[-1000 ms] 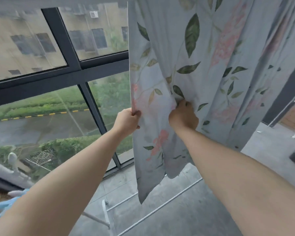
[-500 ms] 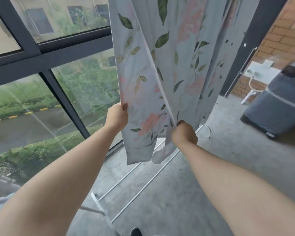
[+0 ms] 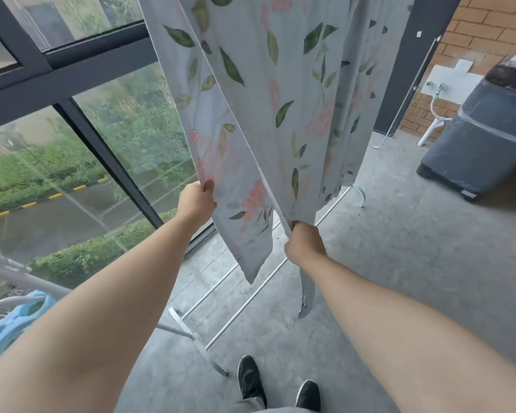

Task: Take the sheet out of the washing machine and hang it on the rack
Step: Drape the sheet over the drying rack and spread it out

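Note:
A pale blue sheet (image 3: pixel 280 84) printed with green leaves and pink flowers hangs down from above the frame, over the white rack whose base bars (image 3: pixel 245 299) lie on the floor. My left hand (image 3: pixel 196 201) pinches the sheet's left edge near its lower end. My right hand (image 3: pixel 305 243) grips a lower fold of the sheet, and a loose corner dangles below that fist. The rack's top rail is out of view. The dark washing machine (image 3: pixel 486 126) stands at the right by the brick wall.
A dark-framed window wall (image 3: pixel 72 70) runs along the left, close behind the sheet. Blue and white hangers (image 3: pixel 15 317) sit at the lower left. My two black shoes (image 3: pixel 277 383) stand just short of the rack's foot. Grey concrete floor (image 3: pixel 399 234) spreads to the right.
Both hands have slid down the sheet toward its lower end and moved further apart. My view has tilted downward, bringing the rack base, shoes and washing machine into sight.

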Motion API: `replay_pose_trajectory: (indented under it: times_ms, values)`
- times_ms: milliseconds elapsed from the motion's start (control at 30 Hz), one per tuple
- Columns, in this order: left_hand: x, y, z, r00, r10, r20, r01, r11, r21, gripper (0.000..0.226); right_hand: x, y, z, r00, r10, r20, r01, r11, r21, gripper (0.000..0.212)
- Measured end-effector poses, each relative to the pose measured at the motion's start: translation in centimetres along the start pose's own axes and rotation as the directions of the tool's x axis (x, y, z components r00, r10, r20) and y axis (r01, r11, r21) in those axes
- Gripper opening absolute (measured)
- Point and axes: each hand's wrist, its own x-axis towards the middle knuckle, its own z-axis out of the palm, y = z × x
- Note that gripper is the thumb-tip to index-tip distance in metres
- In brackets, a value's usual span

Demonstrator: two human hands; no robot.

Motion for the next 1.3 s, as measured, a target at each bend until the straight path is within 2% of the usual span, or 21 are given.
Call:
replay_pose_trajectory:
  times_ms: [100, 233, 433, 567, 700, 800, 933, 1133, 1300]
  values:
    - [-1.5, -0.6, 0.1, 0.999, -0.029, 0.036, 0.031, 0.998, -0.054, 0.031, -1.4, -0.7, 1.3, 0.996, -0.075, 0.039, 0.075, 0.997, 0.018, 0.029]
    - [-3.1, -2.2, -0.3, 0.996, -0.028, 0.081, 0.033, 0.998, -0.057, 0.029, -3.2, -2.1, 3.3, 0.995, -0.099, 0.015, 0.098, 0.993, 0.07, 0.028]
    - [-3.7, -3.3, -2.1, 0.984, 0.04, 0.176, -0.029, 0.998, -0.062, 0.036, -5.2, -4.2, 6.6, 0.999, 0.036, -0.04, -0.034, 0.998, 0.056, 0.021]
    - [-3.7, -3.6, -3.5, 0.981, 0.132, 0.145, -0.129, 0.991, -0.031, 0.034, -6.2, -4.7, 8.4, 0.994, 0.105, -0.043, -0.104, 0.994, 0.028, 0.021]
    - [-3.5, -4.9, -4.8, 0.975, 0.17, 0.143, -0.171, 0.985, -0.008, 0.046, -6.6, -5.0, 9.9, 0.99, 0.137, -0.041, -0.135, 0.99, 0.045, 0.02]
    - [-3.6, -5.4, -5.5, 0.964, 0.205, 0.169, -0.201, 0.979, -0.039, 0.032, -6.6, -5.4, 10.3, 0.993, 0.115, -0.014, -0.115, 0.993, 0.036, 0.015]
    - [-4.2, -5.4, -6.0, 0.968, 0.198, 0.152, -0.191, 0.98, -0.062, 0.031, -6.8, -5.9, 11.3, 0.996, 0.091, 0.02, -0.091, 0.996, -0.017, 0.021]
    - [-5.2, -5.4, -5.7, 0.969, 0.176, 0.173, -0.164, 0.983, -0.078, 0.016, -6.8, -5.5, 12.4, 0.994, 0.091, 0.055, -0.09, 0.996, -0.012, 0.024]
    - [-6.1, -4.9, -5.3, 0.955, 0.161, 0.25, -0.138, 0.985, -0.104, 0.023, -6.8, -5.7, 12.6, 0.992, 0.051, 0.113, -0.049, 0.999, -0.022, 0.023]
